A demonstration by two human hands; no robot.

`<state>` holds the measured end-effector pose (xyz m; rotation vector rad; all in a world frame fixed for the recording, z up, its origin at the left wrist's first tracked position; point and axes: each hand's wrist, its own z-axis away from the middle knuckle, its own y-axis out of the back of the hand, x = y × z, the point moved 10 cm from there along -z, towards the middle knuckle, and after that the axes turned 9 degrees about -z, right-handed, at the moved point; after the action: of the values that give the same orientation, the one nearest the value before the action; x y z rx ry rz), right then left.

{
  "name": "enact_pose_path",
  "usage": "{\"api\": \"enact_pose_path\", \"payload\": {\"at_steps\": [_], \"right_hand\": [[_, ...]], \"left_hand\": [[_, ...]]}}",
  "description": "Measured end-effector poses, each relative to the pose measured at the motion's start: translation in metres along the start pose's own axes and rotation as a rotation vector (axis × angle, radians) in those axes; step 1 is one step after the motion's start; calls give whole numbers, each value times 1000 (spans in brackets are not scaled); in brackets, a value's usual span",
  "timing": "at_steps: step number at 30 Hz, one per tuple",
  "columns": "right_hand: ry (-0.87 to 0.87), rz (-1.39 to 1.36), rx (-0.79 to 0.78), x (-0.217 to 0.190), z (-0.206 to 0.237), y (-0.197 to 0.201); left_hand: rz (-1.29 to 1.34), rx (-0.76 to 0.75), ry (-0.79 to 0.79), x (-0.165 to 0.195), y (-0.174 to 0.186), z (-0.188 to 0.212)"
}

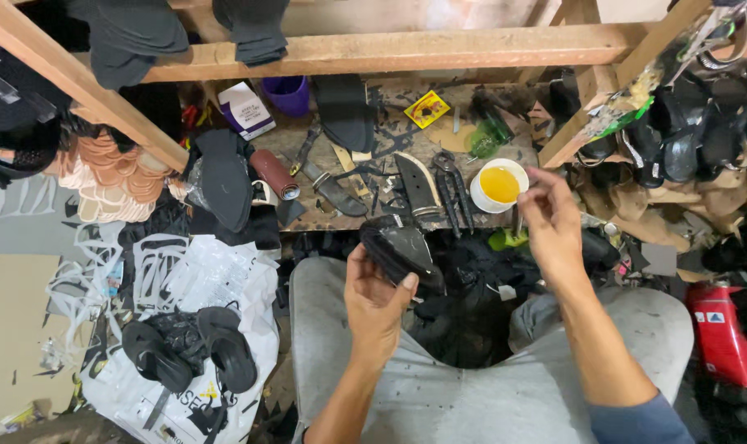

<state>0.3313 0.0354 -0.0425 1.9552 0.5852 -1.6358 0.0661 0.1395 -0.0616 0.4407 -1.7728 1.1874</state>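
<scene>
Left grip (376,298) around black sole (402,249) (tilted)

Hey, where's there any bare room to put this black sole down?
Little room on the wooden bench: blades, pliers and the white cup of yellow glue crowd it. Freer patches: the grey-trousered left thigh under the left hand, and the white plastic sack above the black sandals.

Cluttered workbench and floor

A purple cup (286,94), a yellow packet (427,108) and pliers (454,191) lay on the wooden bench (390,140); black sandals (189,349) rested on a white bag (217,279).
</scene>
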Motion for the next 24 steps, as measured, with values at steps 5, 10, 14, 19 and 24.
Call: {"api": "enact_pose_path", "payload": {"at_steps": [5, 10, 14, 19, 24], "right_hand": [[-482, -490, -264, 41, 77, -36], [-363, -770, -281, 24, 77, -29], [-404, -819, -284, 18, 65, -25], [-427, -677, -326, 23, 45, -34], [-4, 415, -107, 2, -21, -13]], "left_hand": [[267, 15, 57, 3, 1, 16], [154, -194, 241, -4, -7, 23], [500, -391, 406, 2, -27, 32], [706, -206, 554, -10, -17, 28], [541, -50, 457, -10, 5, 22]]}}
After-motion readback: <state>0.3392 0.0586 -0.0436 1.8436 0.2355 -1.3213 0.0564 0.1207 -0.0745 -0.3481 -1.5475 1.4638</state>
